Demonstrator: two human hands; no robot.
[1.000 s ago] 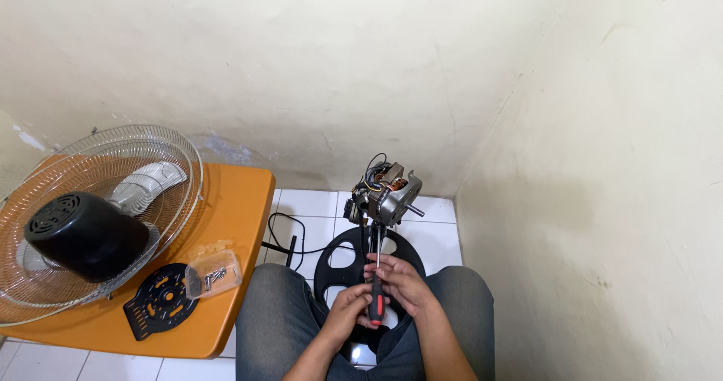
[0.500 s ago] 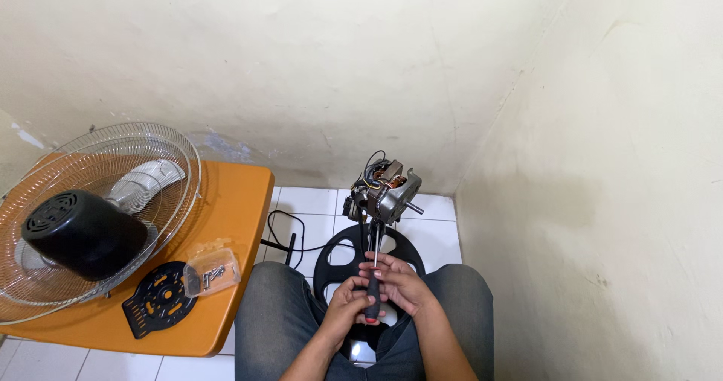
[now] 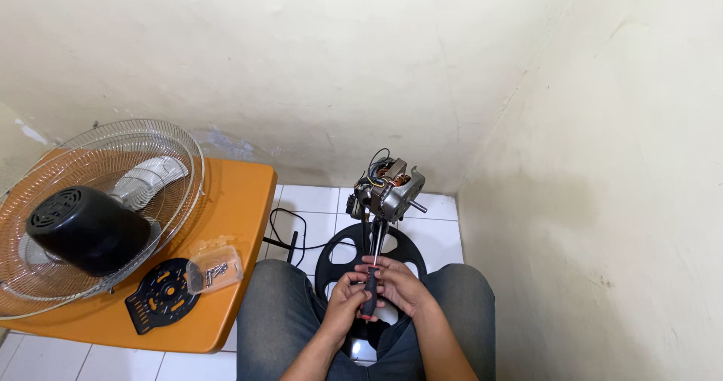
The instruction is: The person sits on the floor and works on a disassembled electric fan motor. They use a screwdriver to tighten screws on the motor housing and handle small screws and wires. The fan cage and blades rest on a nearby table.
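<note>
The person sits in a corner with both hands in front of the lap. The left hand (image 3: 348, 300) and the right hand (image 3: 398, 284) are both closed around a screwdriver (image 3: 369, 291) with a black and red handle. Its thin metal shaft points up to the fan motor (image 3: 388, 187), which stands bare on a dark pole. A round black fan base (image 3: 370, 253) lies on the white floor tiles between the knees. A black cord (image 3: 290, 234) curls on the floor beside it. On the left, an orange bench (image 3: 233, 200) holds a wire fan guard (image 3: 143, 155), a black motor cover (image 3: 86, 230), a flat black plate (image 3: 162, 297) and a small clear bag of screws (image 3: 215, 268).
</note>
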